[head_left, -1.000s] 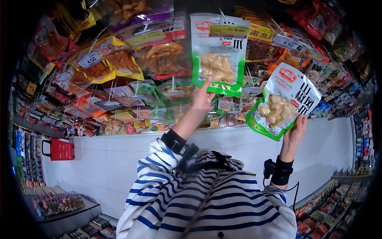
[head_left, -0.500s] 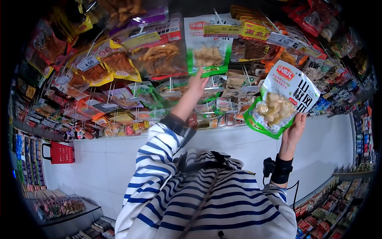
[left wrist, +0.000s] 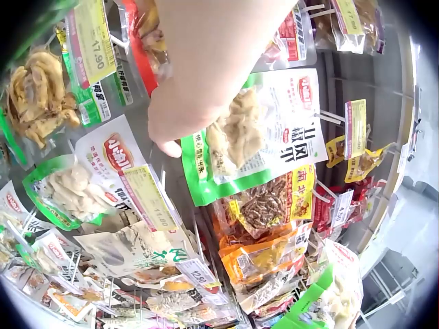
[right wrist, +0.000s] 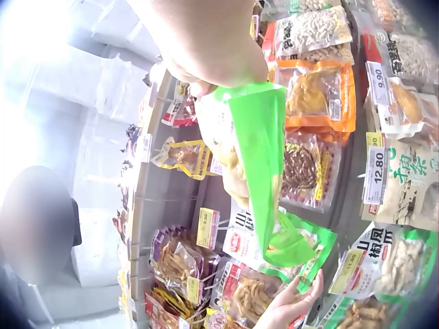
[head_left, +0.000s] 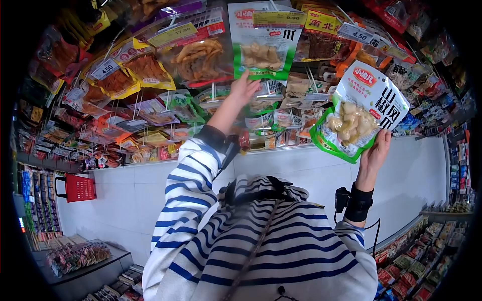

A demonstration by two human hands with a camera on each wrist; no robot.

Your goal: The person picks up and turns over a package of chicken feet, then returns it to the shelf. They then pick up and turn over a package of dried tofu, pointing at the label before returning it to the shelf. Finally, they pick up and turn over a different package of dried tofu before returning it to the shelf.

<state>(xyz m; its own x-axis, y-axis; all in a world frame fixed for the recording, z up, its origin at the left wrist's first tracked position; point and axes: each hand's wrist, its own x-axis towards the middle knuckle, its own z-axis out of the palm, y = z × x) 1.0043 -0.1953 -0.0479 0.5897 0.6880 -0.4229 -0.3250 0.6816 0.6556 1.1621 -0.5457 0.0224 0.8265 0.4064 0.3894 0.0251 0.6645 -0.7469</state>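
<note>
My right hand (head_left: 374,151) pinches a white and green bag of chicken feet (head_left: 354,118) by its lower right edge, tilted, in front of the display. In the right wrist view this bag (right wrist: 259,147) shows mostly its green back and bottom. A matching bag (head_left: 261,52) hangs on a hook behind a yellow 9.90 price tag (head_left: 280,19). At its bottom edge is my left hand (head_left: 242,91), fingers extended and touching the green border. The left wrist view has the left hand (left wrist: 188,103) beside the hanging bag (left wrist: 236,133), part of its fingers hidden.
Packets of snacks hang on hooks all around, such as a yellow-edged packet (head_left: 149,67) at left and an orange packet (right wrist: 314,96). A red basket (head_left: 80,188) stands on the floor (head_left: 145,200) at left. More shelves line both sides of the aisle.
The hanging bag has swung back and up toward the rack, and my left hand has moved forward with it, its hold loosened. The right hand keeps its bag in nearly the same place.
</note>
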